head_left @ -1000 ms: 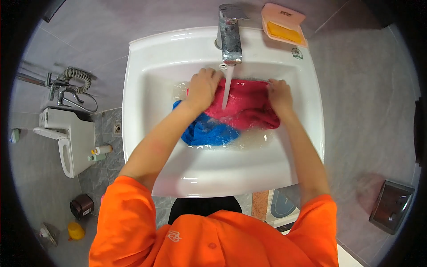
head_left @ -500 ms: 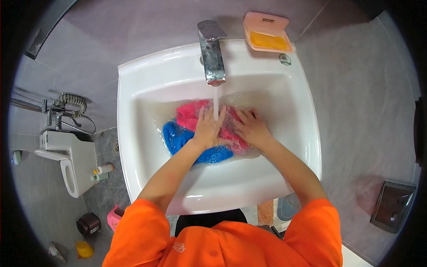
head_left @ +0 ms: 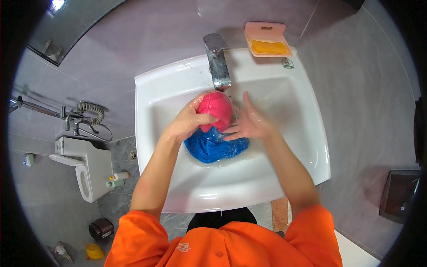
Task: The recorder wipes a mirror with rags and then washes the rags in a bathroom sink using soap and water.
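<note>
- Both hands have lifted from flat pressing; pink cloth (head_left: 215, 111) now bunched up under the tap (head_left: 217, 62), toward the sink's back edge.
- Left hand (head_left: 189, 123): grip closed around the pink cloth, thumb across its front.
- Right hand (head_left: 248, 123): fingers spread wide and flat, holding nothing, palm against the cloth's right side.
- Blue cloth (head_left: 213, 147) lies wet in the basin middle, just below the pink one, touching it.
- Sink (head_left: 249, 187): white, water pooled around the blue cloth.
- Pink soap dish (head_left: 267, 39) with a yellow bar sits at the sink's back right corner.
- Toilet (head_left: 86, 164) far left, on the floor.
</note>
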`<act>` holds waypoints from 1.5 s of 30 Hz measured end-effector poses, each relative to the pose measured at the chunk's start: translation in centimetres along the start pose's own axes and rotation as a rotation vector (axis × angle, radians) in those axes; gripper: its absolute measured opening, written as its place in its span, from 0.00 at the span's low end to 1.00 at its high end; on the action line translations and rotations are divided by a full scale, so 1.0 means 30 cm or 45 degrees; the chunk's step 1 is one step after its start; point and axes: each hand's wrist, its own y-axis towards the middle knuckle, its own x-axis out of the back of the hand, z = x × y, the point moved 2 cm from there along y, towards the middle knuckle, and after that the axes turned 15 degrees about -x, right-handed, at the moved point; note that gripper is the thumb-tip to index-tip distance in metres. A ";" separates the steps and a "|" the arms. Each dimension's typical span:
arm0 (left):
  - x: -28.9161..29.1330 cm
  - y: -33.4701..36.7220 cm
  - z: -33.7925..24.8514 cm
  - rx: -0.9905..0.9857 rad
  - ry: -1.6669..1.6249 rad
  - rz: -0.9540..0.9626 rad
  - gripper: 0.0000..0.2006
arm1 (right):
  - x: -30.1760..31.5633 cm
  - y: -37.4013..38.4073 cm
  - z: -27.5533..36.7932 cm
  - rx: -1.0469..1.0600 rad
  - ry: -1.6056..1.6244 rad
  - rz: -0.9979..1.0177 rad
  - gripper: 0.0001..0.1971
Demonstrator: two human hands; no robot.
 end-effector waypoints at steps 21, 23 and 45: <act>0.162 -0.181 0.293 0.051 -1.072 -0.513 0.15 | -0.415 0.086 -0.161 1.741 -1.186 -0.696 0.15; 0.145 -0.164 0.228 -0.060 -0.448 -0.356 0.14 | -0.428 0.071 -0.188 2.202 -1.540 -0.406 0.12; -0.003 -0.066 0.108 0.298 1.784 0.509 0.12 | -0.305 0.396 -0.452 1.564 -2.722 -0.053 0.11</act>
